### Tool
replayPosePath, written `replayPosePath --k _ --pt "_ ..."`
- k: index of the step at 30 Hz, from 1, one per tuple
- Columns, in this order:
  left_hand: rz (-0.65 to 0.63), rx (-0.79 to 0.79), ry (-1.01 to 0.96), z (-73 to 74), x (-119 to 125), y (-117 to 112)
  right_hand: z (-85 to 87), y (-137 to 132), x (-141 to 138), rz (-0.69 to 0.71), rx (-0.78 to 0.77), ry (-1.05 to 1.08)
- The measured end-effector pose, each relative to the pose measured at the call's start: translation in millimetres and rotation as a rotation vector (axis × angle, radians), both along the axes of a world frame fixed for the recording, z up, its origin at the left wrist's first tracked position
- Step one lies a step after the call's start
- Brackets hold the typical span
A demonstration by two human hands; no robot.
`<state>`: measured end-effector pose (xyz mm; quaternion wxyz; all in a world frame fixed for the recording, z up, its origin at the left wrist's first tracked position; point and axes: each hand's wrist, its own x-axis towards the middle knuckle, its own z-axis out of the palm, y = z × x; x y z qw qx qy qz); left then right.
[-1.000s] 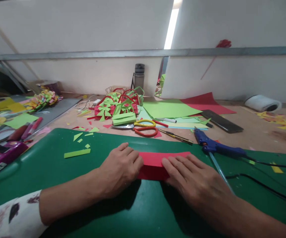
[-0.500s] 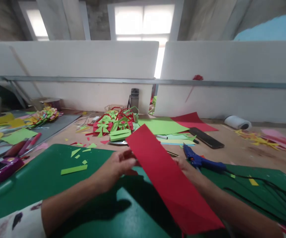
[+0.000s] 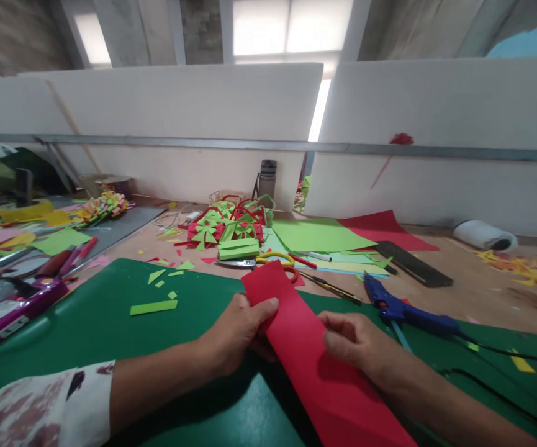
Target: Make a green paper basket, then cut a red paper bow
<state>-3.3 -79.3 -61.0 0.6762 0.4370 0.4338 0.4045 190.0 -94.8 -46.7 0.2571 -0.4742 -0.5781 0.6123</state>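
A long strip of red paper [image 3: 305,360] slants from the middle of the view down to the lower edge, above the green mat [image 3: 156,341]. My left hand [image 3: 244,329] pinches its upper left edge, thumb on top and fingers underneath. On the strip's right edge, my right hand [image 3: 356,344] has its thumb and curled fingers closed on the paper. Just beyond the strip's far end lie scissors [image 3: 277,256] with yellow and orange handles, partly covered by the paper. A brown pencil-like stick [image 3: 331,288] rests right of them.
A blue glue gun [image 3: 403,310] with a black cord lies on the right, near a dark phone [image 3: 412,264]. Green and red paper ornaments [image 3: 226,223] are heaped at the back, before a grey bottle [image 3: 267,180]. Green scraps [image 3: 154,307] dot the mat. A purple device [image 3: 21,310] stands left.
The red strip has come lower and nearer, uncovering the scissors' handles. My left thumb now lies on top of it, and my right hand has come into view at its right edge.
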Motion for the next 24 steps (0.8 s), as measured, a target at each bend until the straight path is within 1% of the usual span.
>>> replayPosePath --k 2,4,6,10,13,15,16,17,18,20,22,24 --pt "-0.006 0.016 0.024 1.2 0.5 -1.3 -1.2 -1.2 -1.3 0.045 -0.085 0.074" --pt "-0.008 0.053 0.049 3.0 -1.6 -1.0 -2.6 -2.1 -2.8 0.038 -0.143 0.144" --pt "-0.004 0.094 0.056 5.3 -6.8 2.1 -3.3 -2.3 -3.3 0.020 -0.168 0.174" --pt "0.014 0.147 0.041 8.3 -21.0 16.0 -3.0 -0.6 -0.1 -0.031 -0.183 0.176" --pt "0.058 0.173 -0.002 7.5 -29.0 28.2 -3.8 2.3 4.7 -0.115 -0.196 0.126" --pt "0.084 0.247 0.017 6.4 -32.7 34.9 -5.8 4.5 7.7 -0.161 -0.193 0.084" --pt "0.082 0.322 0.055 6.2 -34.7 37.7 -7.1 5.5 8.9 -0.162 -0.195 0.077" --pt "0.058 0.421 0.108 6.5 -37.1 40.2 -8.5 6.3 9.9 -0.149 -0.207 0.079" --pt "0.008 0.525 0.166 7.3 -40.1 42.6 -10.0 7.0 10.7 -0.129 -0.233 0.082" --pt "-0.148 0.687 0.262 10.4 -48.6 47.2 -12.9 8.3 12.0 -0.072 -0.293 0.093" --pt "-0.302 0.761 0.299 14.6 -59.7 51.4 -15.4 9.7 13.6 -0.018 -0.306 0.126" --pt "-0.337 0.833 0.318 18.8 -70.1 54.1 -17.3 11.2 15.4 0.008 -0.290 0.182"
